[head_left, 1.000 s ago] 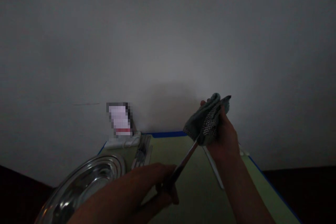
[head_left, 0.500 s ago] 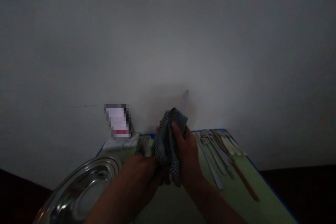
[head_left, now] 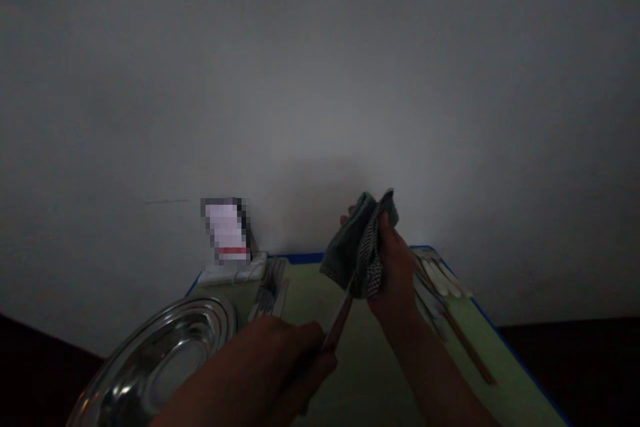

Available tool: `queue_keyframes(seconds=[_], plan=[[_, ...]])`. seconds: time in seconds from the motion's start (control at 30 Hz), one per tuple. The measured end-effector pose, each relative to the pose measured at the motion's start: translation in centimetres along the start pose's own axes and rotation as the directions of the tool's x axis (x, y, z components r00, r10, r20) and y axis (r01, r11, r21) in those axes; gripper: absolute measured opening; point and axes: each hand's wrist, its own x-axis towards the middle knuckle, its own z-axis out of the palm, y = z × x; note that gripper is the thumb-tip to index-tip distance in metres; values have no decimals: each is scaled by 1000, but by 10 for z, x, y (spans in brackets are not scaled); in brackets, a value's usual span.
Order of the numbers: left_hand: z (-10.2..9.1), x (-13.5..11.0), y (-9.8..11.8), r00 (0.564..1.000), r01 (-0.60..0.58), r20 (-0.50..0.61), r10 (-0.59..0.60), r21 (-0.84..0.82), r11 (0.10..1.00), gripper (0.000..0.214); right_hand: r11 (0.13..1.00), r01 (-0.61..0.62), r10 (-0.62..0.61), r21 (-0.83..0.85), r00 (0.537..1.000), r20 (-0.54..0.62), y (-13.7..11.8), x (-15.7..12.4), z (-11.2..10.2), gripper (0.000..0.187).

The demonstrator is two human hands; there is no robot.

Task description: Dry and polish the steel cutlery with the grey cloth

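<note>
My left hand point(head_left: 280, 360), low in the middle, is closed round a metal table knife point(head_left: 341, 318) that points up and to the right. The knife's far end disappears into a folded grey-green cloth point(head_left: 350, 247) with a black-and-white checked side. Wrapped round that cloth is my right hand point(head_left: 395, 260), its thumb on the near side and fingertips showing at the far left edge. Both hands are above the green tabletop point(head_left: 345, 373). The blade's tip is hidden in the cloth.
At left stands a shiny metal basin point(head_left: 165, 353). Behind it, a blurred-out phone point(head_left: 227, 230) leans on a white object point(head_left: 235, 272). Forks point(head_left: 270, 287) lie left of centre. Several utensils, including brown chopsticks point(head_left: 465, 340) and white-handled cutlery point(head_left: 440, 277), lie at right. A wall point(head_left: 320, 80) rises behind.
My right hand and the cloth have moved right. My left hand has drawn the knife down and back, so its tip no longer sticks out above the cloth and its near part shows.
</note>
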Motion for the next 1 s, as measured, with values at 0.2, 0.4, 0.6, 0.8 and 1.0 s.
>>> queue_keyframes(seconds=[0.2, 0.4, 0.6, 0.8, 1.0], plan=[[0, -6, -19, 999, 43, 5, -43, 51, 998, 31, 978, 31, -15, 207, 997, -79, -16, 19, -15, 20], [-1, 1, -16, 998, 48, 35, -47, -45, 998, 21, 921, -33, -6, 387, 995, 99, -10, 15, -20, 14], [8, 19, -6, 998, 27, 56, -23, -77, 997, 30, 920, -76, 3, 383, 983, 186, -2, 14, -18, 7], [1, 22, -1, 997, 37, 74, -25, -162, 986, 32, 906, -110, 3, 409, 967, 253, -1, 8, -14, 10], [5, 27, -6, 1000, 12, 7, -11, -146, 989, 30, 922, -177, 64, 344, 947, 316, 17, -4, -7, 12]])
